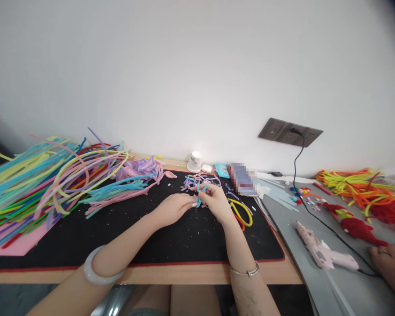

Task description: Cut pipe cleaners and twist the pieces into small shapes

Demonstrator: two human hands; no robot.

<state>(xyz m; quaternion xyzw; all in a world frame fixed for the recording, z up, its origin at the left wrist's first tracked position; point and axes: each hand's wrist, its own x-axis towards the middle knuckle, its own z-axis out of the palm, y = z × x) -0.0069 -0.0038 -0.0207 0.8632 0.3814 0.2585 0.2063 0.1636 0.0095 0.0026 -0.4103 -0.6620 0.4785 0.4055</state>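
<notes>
Over the middle of the black mat [125, 237], both hands meet around a small bent light blue fuzzy stem [198, 201]. My left hand [174, 208] has its fingers pressed together on the stem's left side. My right hand [215, 201] pinches the same stem from the right, its fingertips at the upper loops. Part of the stem is hidden by the fingers. Short pink and purple stem pieces [195, 180] lie just behind the hands. A yellow loop [246, 215] rests beside my right wrist.
Long coloured stems [52, 175] pile up at the left. Behind are a white cup [195, 161] and a phone [243, 179]. On the grey table at the right lie a pink glue gun [325, 252], its black cable and red and orange stems. Another person's hand [390, 263] is at the right edge.
</notes>
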